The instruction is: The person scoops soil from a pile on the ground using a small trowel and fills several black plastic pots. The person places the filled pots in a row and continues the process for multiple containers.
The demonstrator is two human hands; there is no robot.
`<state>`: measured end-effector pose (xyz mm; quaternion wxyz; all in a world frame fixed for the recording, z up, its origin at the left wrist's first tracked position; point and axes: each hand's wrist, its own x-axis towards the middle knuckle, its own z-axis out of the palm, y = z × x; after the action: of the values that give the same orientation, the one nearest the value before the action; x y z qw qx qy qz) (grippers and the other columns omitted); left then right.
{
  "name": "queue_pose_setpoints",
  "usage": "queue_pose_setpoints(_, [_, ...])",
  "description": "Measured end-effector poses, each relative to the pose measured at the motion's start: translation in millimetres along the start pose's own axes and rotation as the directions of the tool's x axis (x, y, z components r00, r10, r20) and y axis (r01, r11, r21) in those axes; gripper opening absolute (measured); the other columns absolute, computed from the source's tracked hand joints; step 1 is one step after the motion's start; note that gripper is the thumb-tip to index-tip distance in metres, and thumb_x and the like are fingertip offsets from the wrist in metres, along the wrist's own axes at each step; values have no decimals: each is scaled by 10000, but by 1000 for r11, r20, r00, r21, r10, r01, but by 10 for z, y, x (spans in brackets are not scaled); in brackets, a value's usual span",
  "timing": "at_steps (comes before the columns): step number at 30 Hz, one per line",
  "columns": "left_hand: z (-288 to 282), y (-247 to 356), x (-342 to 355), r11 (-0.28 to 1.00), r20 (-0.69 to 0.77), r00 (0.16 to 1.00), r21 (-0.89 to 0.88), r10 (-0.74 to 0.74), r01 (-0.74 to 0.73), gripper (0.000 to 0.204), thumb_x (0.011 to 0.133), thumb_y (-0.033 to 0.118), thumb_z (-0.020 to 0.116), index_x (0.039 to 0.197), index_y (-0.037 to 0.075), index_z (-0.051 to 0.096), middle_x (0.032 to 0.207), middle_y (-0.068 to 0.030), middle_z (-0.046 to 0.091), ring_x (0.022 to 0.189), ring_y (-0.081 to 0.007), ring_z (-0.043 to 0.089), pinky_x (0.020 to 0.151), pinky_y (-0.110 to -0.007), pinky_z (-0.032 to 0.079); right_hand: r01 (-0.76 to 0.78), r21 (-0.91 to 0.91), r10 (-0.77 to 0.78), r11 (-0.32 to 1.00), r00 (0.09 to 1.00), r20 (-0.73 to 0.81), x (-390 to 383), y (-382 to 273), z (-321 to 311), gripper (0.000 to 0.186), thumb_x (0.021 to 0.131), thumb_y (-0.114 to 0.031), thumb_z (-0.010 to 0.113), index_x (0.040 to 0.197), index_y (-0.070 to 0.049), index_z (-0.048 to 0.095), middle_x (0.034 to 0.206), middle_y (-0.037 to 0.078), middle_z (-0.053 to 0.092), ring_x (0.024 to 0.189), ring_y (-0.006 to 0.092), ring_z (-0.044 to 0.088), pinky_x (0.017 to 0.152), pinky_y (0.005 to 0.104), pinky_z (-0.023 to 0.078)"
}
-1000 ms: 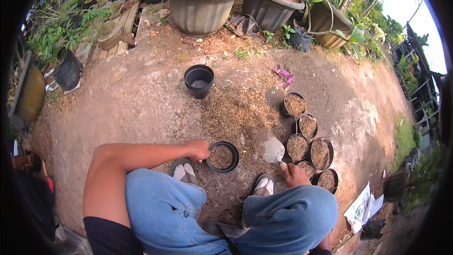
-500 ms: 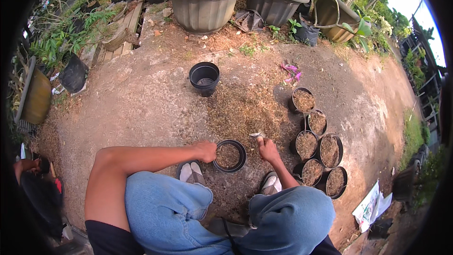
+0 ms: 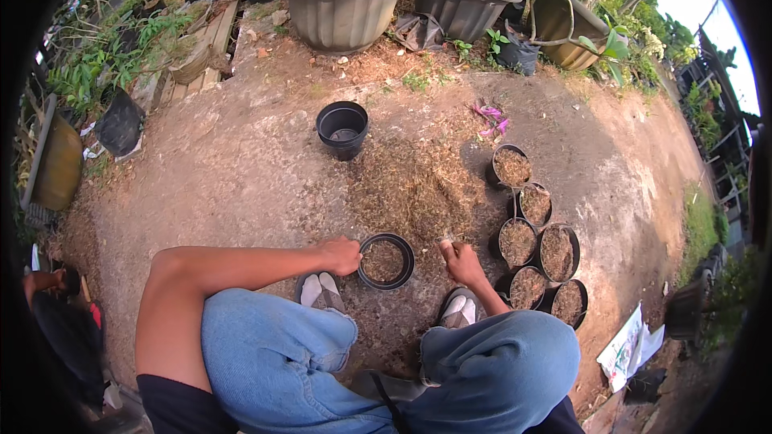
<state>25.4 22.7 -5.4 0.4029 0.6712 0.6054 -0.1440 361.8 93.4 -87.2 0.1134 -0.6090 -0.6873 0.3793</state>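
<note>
Between my feet stands a black plastic plant pot (image 3: 406, 275), partly filled with brown, dry growing mix (image 3: 383, 262). My left hand (image 3: 344, 255) is closed on the left side of its rim. To the right of the pot, my right hand (image 3: 462, 264) is closed around a small trowel (image 3: 446, 239); only a pale metal bit of it shows, low at the near edge of a loose heap of mix (image 3: 416, 191). Its blade is hard to make out. Beyond the heap's left side sits another black pot (image 3: 342, 145), with no mix visible inside.
Several filled black pots (image 3: 555, 253) are grouped to the right. Purple petals (image 3: 490, 118) lie behind the heap. Large planters (image 3: 346, 16) line the back. A white bag (image 3: 631, 350) lies at the lower right, and another person (image 3: 60, 313) is at the left edge.
My right hand has moved slightly nearer, and the trowel's metal, plainer before, is now mostly hidden. My left hand stays at the pot's rim. The whole view has shifted a little.
</note>
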Motion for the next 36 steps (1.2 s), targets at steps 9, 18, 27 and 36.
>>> queue_pose_setpoints(9, [79,-98,28,998,-88,996,-46,33,-37,431,1003,310,476,1066,-57,694,1083,-276,719,1043,-435,699,921,-527,549,-22,-67,29,997,995,99,-242,-242,-348,564,1043,-481,521,833,32,625,616,119,634,525,215,665,548,384,523])
queue_pose_setpoints(18, [336,-99,95,599,274,949,-737,-156,312,338,1044,254,485,985,-24,667,872,-85,731,627,-92,590,560,-312,541,-88,-24,90,996,985,145,-485,-584,-571,545,1042,-478,543,881,34,642,608,94,616,544,188,655,539,369,513])
queue_pose_setpoints(27, [503,-148,36,981,-391,910,-179,-136,70,576,1003,377,499,1319,-92,391,872,-232,714,607,-338,664,594,-466,562,-91,-100,118,991,943,310,-750,-983,-1392,560,1053,-503,522,1030,34,678,640,95,606,596,194,639,581,372,504])
queue_pose_setpoints(36, [25,218,-441,847,-405,748,337,525,-412,719,994,339,546,1528,3,201,1017,-254,688,590,-374,656,460,-491,480,96,-327,150,940,745,650,-776,-1466,-1827,675,1048,-603,436,1130,34,643,678,82,602,586,183,623,578,368,531])
